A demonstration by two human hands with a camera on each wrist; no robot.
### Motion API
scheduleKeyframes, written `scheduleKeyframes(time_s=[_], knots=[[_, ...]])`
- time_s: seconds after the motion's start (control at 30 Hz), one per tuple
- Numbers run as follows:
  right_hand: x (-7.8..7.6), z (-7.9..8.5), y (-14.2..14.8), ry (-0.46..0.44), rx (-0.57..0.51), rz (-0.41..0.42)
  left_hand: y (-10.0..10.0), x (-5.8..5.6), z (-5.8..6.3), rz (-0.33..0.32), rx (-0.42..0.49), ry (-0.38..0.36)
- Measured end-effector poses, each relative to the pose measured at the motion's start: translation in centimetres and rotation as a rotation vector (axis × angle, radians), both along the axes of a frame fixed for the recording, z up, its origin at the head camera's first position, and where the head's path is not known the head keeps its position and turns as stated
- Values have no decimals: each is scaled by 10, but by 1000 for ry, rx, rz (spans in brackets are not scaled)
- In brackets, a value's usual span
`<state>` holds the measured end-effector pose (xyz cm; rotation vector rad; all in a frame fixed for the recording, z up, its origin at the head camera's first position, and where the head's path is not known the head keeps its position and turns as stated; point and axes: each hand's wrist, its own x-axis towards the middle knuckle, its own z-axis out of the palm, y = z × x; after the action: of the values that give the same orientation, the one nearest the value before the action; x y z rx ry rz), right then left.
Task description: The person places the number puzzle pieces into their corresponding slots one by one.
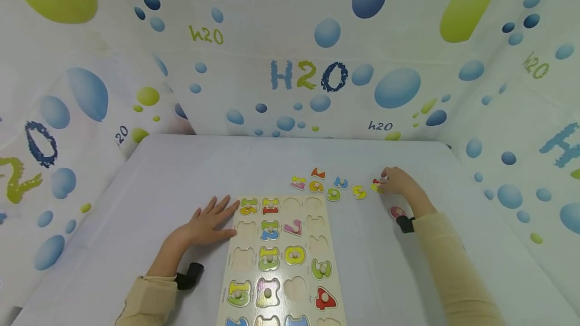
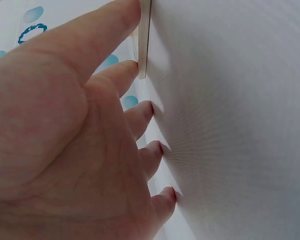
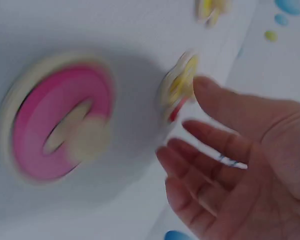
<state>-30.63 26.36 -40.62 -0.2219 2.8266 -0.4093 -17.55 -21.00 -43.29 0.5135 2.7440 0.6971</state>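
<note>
My left hand (image 1: 206, 226) lies with spread fingers at the left edge of a wooden number puzzle board (image 1: 242, 259). In the left wrist view, its thumb and index finger touch the board's side while the other fingertips rest on the table. My right hand (image 1: 399, 183) is over a red-and-yellow number piece (image 1: 376, 185) at the right. Its thumb and index finger stand apart beside that piece in the right wrist view, the other fingers loosely bent. Close below the right wrist lies a pink zero piece (image 3: 32, 130) with a round knob.
Loose number pieces lie beyond the board, among them a yellow five (image 1: 359, 192), a blue two (image 1: 340, 182), a green nine (image 1: 333, 194) and a red one (image 1: 318, 173). Several board recesses hold pieces, such as a red four (image 1: 325, 298). A printed curtain (image 1: 244, 89) surrounds the white table (image 1: 181, 175).
</note>
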Motion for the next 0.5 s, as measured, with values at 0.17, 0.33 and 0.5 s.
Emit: scheduleKeyframes(time_s=[0.17,0.33,0.5], knots=[[-2,-14,24,2,-104,14,1,1,2,3,0,4],[2,-17,23,13,-156,-34,1,2,2,5,-3,0],[6,-13,15,-4,-88,-7,2,2,2,6,2,-5]])
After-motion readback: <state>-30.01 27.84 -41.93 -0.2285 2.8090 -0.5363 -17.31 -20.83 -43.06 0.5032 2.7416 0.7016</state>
